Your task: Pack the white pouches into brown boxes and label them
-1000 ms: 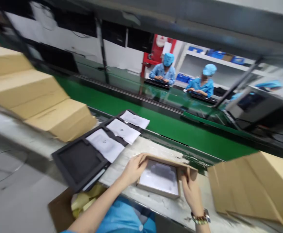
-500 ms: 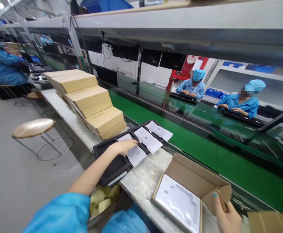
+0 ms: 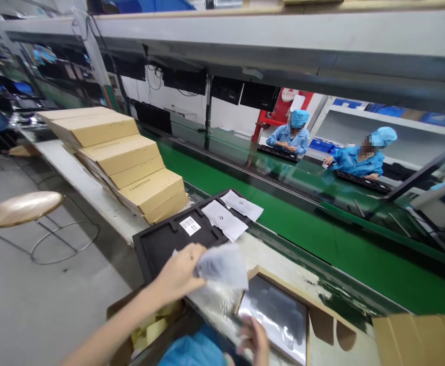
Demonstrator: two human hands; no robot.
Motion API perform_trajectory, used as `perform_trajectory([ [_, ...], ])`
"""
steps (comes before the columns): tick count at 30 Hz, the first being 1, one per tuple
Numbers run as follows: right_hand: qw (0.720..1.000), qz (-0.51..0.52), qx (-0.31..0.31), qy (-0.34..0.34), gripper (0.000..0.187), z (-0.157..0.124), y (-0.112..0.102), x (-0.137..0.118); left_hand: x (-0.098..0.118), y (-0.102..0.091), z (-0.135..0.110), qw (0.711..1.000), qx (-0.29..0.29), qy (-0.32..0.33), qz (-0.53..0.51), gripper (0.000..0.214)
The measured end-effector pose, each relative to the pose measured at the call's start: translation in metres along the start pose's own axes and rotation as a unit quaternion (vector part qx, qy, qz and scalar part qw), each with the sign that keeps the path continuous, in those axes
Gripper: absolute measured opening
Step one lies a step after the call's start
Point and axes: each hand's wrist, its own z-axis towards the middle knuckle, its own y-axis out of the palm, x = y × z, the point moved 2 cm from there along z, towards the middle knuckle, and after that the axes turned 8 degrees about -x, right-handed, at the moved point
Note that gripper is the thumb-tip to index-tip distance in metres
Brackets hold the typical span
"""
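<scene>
The left hand (image 3: 186,272) pinches a white pouch (image 3: 226,265), its long axis pointing rightward from the fingers toward an open carton (image 3: 322,325). The right hand (image 3: 255,336), half-open and empty, is near the carton's edge.

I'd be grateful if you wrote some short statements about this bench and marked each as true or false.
1. The left hand holds a pale packet. True.
2. The box by the right hand is closed. False: the box is open, with a shiny surface showing inside.
3. White packets lie on the black tray. True.
4. The stool stands on the bench. False: the stool stands on the floor, to the left.
5. Brown boxes are stacked on the bench. True.
6. The two co-workers opposite wear red caps. False: their caps are blue.
</scene>
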Motion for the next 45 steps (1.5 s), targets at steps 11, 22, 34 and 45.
perform_trajectory([
  [11,0.851,0.450,-0.164,0.214,0.051,-0.020,0.078,0.019,0.030,0.057,-0.047,0.939,-0.167,0.057,-0.294,0.058],
  [22,0.938,0.335,-0.043,0.081,0.028,-0.031,0.033,0.031,0.054,0.080,-0.048,0.909,0.049,0.044,-0.412,0.018],
  [34,0.991,0.111,0.068,0.030,0.033,-0.059,-0.067,0.070,0.132,0.182,-0.021,0.782,-0.047,0.033,-0.621,0.022],
  [45,0.943,0.169,0.273,0.089,0.027,-0.037,-0.061,0.043,0.143,0.186,-0.030,0.854,0.164,0.004,-0.494,0.024],
])
